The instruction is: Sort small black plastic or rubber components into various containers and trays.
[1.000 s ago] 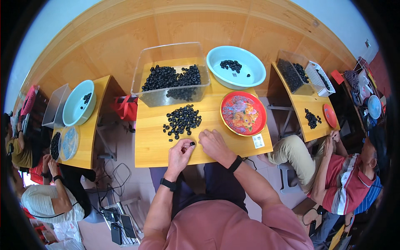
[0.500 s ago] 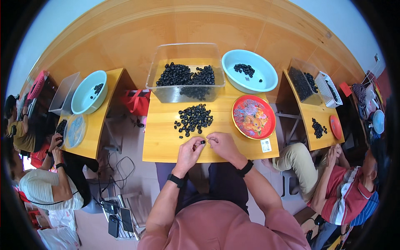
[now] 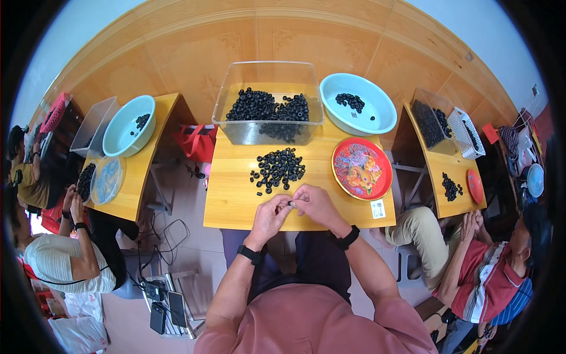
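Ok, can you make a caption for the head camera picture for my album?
Both hands, left hand and right hand, pinch a small black ring beside a pile of black rings on a wooden table.

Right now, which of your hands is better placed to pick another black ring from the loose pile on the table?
Probably the left hand: it sits just below the pile of black rings, while the right hand lies further right, nearer the red plate.
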`<state>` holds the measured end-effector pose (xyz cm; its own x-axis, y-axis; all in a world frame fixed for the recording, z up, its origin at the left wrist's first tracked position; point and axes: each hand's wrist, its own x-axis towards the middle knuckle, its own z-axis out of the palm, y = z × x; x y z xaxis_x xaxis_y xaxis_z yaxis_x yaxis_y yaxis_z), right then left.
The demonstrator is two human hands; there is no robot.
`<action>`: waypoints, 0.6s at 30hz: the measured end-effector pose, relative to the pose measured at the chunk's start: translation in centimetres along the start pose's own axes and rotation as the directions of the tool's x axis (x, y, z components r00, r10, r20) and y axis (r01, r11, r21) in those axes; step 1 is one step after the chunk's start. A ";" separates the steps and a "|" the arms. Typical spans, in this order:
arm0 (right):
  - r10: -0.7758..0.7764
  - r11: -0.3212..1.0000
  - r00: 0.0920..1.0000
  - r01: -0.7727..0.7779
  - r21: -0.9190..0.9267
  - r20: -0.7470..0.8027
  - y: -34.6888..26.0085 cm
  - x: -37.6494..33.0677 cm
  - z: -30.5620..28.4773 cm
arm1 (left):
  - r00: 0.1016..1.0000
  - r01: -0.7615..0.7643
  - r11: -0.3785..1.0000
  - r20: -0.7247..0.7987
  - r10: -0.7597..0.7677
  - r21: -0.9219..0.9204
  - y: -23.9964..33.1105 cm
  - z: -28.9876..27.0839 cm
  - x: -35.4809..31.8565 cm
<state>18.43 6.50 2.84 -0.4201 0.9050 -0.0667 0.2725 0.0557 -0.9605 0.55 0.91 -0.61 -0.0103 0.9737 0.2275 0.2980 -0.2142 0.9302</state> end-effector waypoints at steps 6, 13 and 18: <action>0.078 0.997 0.994 -0.078 -0.002 0.079 -0.8 1.6 -1.6 | 0.998 0.042 0.993 -0.032 -0.045 -0.111 -0.3 0.0 0.0; -0.279 0.751 0.954 0.142 -0.645 -0.115 -0.2 5.1 -2.1 | 0.997 0.063 0.995 -0.048 -0.067 -0.078 -0.4 0.0 0.1; -0.257 0.645 0.966 0.144 -0.750 -0.036 -0.5 4.7 -1.6 | 0.996 0.066 0.995 -0.047 -0.069 -0.073 0.1 0.0 0.0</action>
<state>17.76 11.38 3.45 -0.4448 0.8748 0.1918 0.7650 0.4825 -0.4265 0.62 0.93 -0.48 -0.0761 0.9814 0.1761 0.2264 -0.1550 0.9616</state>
